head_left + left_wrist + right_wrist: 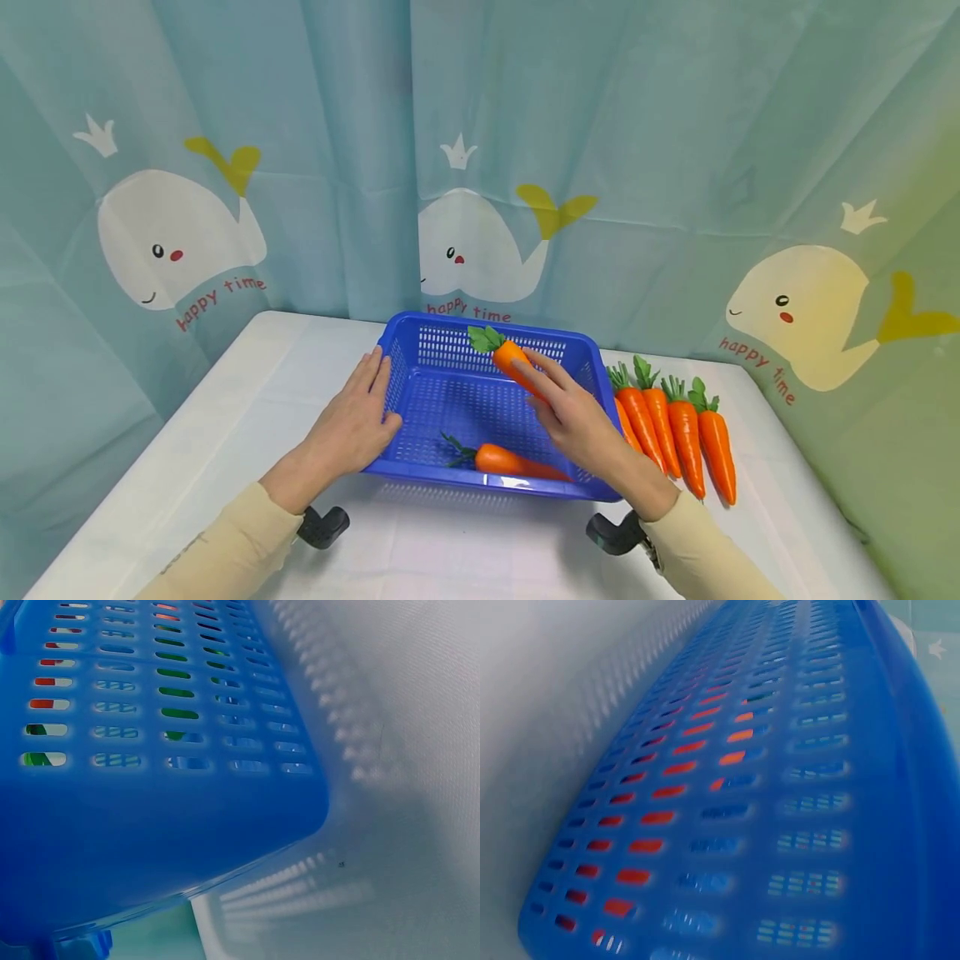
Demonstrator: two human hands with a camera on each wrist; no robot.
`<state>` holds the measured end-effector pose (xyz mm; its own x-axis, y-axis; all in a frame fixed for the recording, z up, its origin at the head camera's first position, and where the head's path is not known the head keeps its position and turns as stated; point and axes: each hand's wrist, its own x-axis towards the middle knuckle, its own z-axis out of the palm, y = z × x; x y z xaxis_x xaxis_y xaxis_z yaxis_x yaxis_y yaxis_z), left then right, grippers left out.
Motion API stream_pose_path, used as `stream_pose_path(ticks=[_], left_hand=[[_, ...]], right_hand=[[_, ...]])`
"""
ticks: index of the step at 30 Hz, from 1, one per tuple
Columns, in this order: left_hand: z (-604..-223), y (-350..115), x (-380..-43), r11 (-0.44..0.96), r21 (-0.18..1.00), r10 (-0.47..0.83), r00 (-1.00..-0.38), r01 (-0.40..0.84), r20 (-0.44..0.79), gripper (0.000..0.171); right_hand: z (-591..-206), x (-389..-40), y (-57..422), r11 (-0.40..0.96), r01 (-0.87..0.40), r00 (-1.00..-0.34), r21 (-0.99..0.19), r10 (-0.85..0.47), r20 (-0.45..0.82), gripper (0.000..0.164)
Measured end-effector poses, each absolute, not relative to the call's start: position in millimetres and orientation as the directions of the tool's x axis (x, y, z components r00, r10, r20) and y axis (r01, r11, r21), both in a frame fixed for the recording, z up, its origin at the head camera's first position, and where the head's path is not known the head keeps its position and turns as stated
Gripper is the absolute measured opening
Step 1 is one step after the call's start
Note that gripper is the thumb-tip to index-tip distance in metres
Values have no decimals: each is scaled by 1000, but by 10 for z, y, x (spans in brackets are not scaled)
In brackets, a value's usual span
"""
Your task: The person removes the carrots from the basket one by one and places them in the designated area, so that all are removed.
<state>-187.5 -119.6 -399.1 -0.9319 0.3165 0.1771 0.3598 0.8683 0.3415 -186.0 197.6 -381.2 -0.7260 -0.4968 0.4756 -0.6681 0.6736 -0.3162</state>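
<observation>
A blue plastic basket point(450, 392) with slotted walls stands on the white table. My left hand point(352, 417) rests on its left rim, fingers extended and touching the edge. Over the right part of the basket, my right hand point(573, 412) grips an orange carrot point(512, 360) by its body, its green leafy top pointing up and left. Another carrot point(517, 462) lies on the basket floor along the front wall. Both wrist views are filled by the basket's outer wall point(150, 825); orange shows through the slots in the right wrist view, and neither hand appears there.
Several carrots point(684, 433) lie side by side on the table right of the basket, tops toward the back; the basket's right wall partly hides the nearest one. A light blue curtain point(660, 167) with whale prints hangs behind the white table point(247, 417).
</observation>
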Motion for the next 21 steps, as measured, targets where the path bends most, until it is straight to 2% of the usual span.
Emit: stream_pose_path(ticks=[7, 13, 18, 21], left_hand=[[-4002, -1209, -1875, 868, 342, 316, -932, 361, 180, 73], [-4007, -1211, -1880, 866, 343, 318, -931, 363, 181, 73], [-4012, -1211, -1881, 866, 347, 318, -931, 362, 176, 73], [-4007, -1211, -1875, 868, 348, 315, -935, 354, 166, 74]], right_hand=[[-3809, -1838, 2075, 710, -642, -733, -290, -457, 504, 58], [-3802, -1844, 2126, 702, -652, -714, -287, -442, 543, 54], [-3804, -1836, 2163, 706, -632, -742, -320, -432, 512, 53], [-3806, -1832, 2187, 715, -634, -739, -295, -447, 504, 50]])
